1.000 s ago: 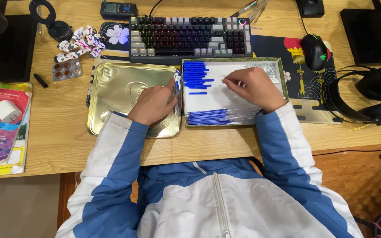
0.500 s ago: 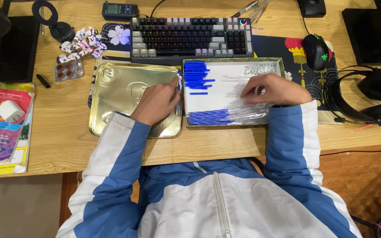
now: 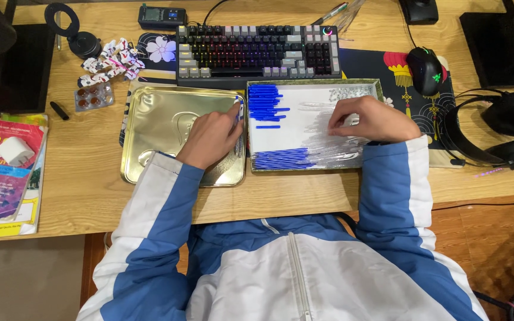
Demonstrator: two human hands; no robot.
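Person seen from above, filling the lower half of the frame. Jacket: white front panel with a central zip running down the lower centre, beneath a blue collar and yoke. Sleeves: blue, each with a broad white stripe along its outer side, ending at plain blue cuffs. Left hand (image 3: pixel 212 138) and right hand (image 3: pixel 369 117) are bare, without gloves.

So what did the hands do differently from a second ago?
The right hand slid sideways across the open tin box, over the clear tubes, away from the blue caps. The left hand stayed on the gold lid, holding a small blue and white piece. Keyboard and mouse stayed put.
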